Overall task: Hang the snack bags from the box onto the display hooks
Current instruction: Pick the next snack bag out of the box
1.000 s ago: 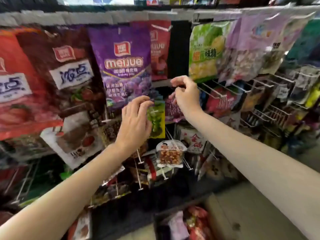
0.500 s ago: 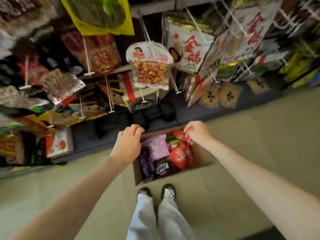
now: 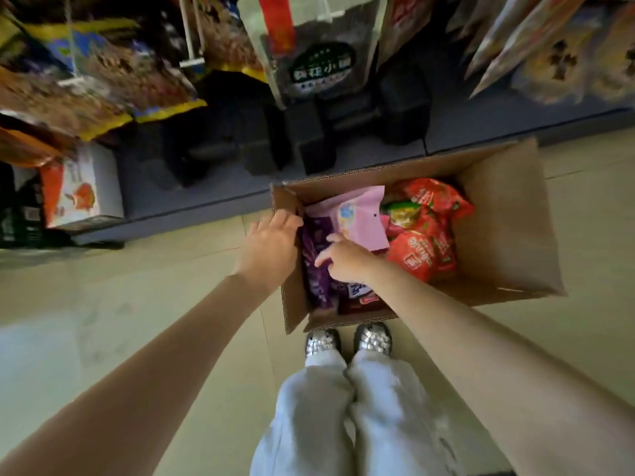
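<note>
The rack (image 3: 103,80) above carries many hung bags, yet the box (image 3: 508,235) on the floor holds several more: red bags (image 3: 426,249), a pink bag (image 3: 360,214), purple bags (image 3: 316,269). Both hands reach in; the left hand (image 3: 271,242) lies open at the box edge, the right hand (image 3: 347,259) touches the purple bags with fingers spread, nothing gripped.

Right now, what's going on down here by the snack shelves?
A person is bent over a cardboard box on the floor, restocking. The left hand rests at the box's left wall, while the right hand reaches in among the purple bags, beside a pink bag and red bags. Nothing is lifted out yet.
</note>
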Tool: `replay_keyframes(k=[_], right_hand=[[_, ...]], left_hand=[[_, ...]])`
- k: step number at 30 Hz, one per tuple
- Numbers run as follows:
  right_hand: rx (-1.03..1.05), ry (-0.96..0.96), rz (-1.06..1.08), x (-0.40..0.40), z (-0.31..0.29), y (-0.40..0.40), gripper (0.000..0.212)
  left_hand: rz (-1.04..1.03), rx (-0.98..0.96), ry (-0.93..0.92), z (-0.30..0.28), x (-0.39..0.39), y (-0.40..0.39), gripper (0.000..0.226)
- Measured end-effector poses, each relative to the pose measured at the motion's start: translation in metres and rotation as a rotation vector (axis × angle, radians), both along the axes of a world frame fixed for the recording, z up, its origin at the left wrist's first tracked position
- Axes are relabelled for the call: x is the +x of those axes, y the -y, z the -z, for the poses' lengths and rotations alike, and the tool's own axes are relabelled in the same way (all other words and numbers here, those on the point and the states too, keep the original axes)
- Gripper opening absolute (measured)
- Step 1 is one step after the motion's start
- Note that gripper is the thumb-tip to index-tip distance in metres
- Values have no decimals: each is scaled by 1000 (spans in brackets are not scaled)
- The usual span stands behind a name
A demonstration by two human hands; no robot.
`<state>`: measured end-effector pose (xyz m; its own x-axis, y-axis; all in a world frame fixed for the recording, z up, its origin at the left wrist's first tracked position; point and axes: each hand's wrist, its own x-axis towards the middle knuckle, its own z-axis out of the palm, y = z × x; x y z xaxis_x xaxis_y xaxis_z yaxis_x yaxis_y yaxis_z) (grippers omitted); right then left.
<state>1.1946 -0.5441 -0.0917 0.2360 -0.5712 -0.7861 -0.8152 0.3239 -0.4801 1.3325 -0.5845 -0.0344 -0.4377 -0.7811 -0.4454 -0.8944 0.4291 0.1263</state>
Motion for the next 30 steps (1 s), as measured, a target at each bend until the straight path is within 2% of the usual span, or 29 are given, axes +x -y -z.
replay_keyframes(k=[3, 5, 7, 10, 13, 16, 17, 20, 22, 24, 28, 30], right_hand=[[64, 20, 32, 27, 36, 16, 44], [157, 99, 277, 33, 45, 22, 37], [223, 185, 525, 30, 42, 25, 24], [248, 190, 622, 4, -2, 24, 8], [245, 221, 676, -40, -96, 39, 12], [259, 274, 618, -90, -228, 68, 14], [263, 277, 585, -106, -277, 78, 19], [223, 238, 480, -146, -424, 98, 26], [107, 189, 411, -165, -520, 105, 27], [-41, 152, 363, -178, -607, 102, 28], [-363, 235, 391, -194, -743, 78, 17], [-483, 264, 406, -193, -788, 64, 17]], left_hand=[[-213, 125, -93, 34, 12, -4, 46], [-295, 179, -127, 44, 18, -10, 46], [-313, 210, -115, 39, 20, -16, 51], [-235, 223, -117, -2, 7, -17, 63], [-182, 285, -158, -70, -20, -1, 61], [-254, 468, -281, -166, -50, 24, 20], [-268, 524, -340, -202, -59, 35, 14], [-308, 655, -531, -321, -85, 62, 24], [-261, 685, -637, -405, -103, 75, 25], [-147, 599, -654, -487, -119, 85, 25], [125, 39, -522, -633, -136, 97, 31], [186, -128, -554, -690, -134, 92, 29]])
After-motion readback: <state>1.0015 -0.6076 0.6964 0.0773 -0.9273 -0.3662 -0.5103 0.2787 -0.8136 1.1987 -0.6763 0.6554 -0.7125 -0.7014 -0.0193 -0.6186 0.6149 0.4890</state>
